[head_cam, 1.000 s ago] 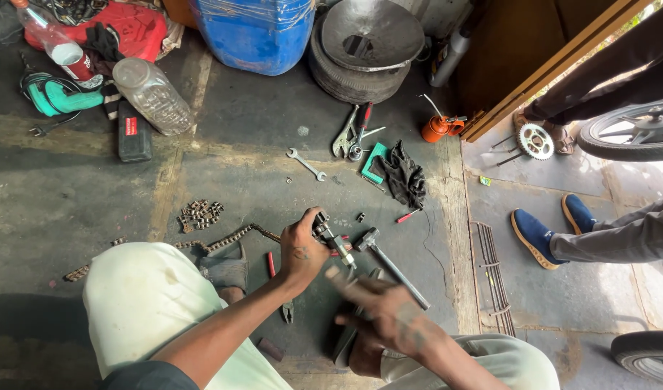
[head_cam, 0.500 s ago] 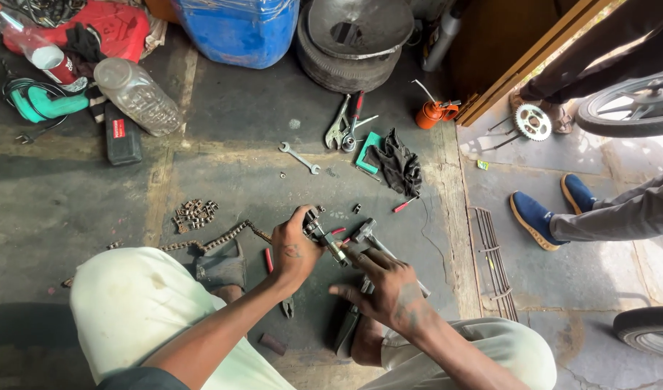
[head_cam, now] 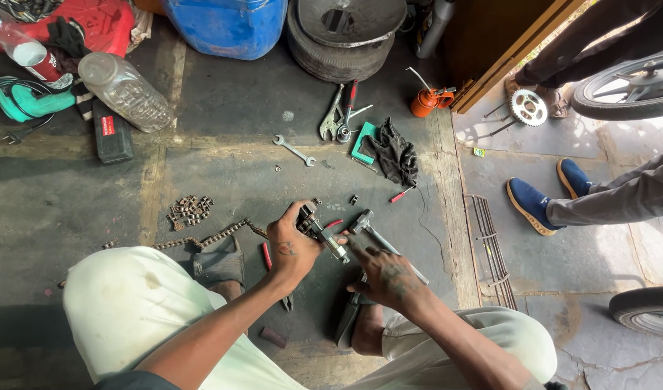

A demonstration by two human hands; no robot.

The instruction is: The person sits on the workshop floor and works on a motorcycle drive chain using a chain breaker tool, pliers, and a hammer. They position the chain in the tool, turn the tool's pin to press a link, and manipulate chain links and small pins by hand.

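I squat on a dark concrete floor. My left hand [head_cam: 292, 249] grips a small metal chain tool [head_cam: 318, 231] held just above the floor. My right hand [head_cam: 384, 273] has its fingers on the tool's threaded end, beside a hammer [head_cam: 375, 235] that lies on the floor. A greasy drive chain [head_cam: 216, 237] trails left from my left hand, and a coiled piece of chain [head_cam: 188, 210] lies further left. Red-handled pliers [head_cam: 268, 256] lie under my left wrist.
A spanner [head_cam: 294, 151], large pliers [head_cam: 334, 118], a black rag [head_cam: 393, 155], an orange oil can [head_cam: 425, 101], a plastic bottle [head_cam: 126, 90], a blue drum [head_cam: 227, 25] and a stacked tyre [head_cam: 339, 50] lie ahead. A sprocket [head_cam: 528, 107], wheel [head_cam: 627, 90] and another person's blue shoes [head_cam: 534, 206] are at right.
My right hand has come in from lower right onto the end of the chain tool. My left hand kept its grip. The view shifted slightly.
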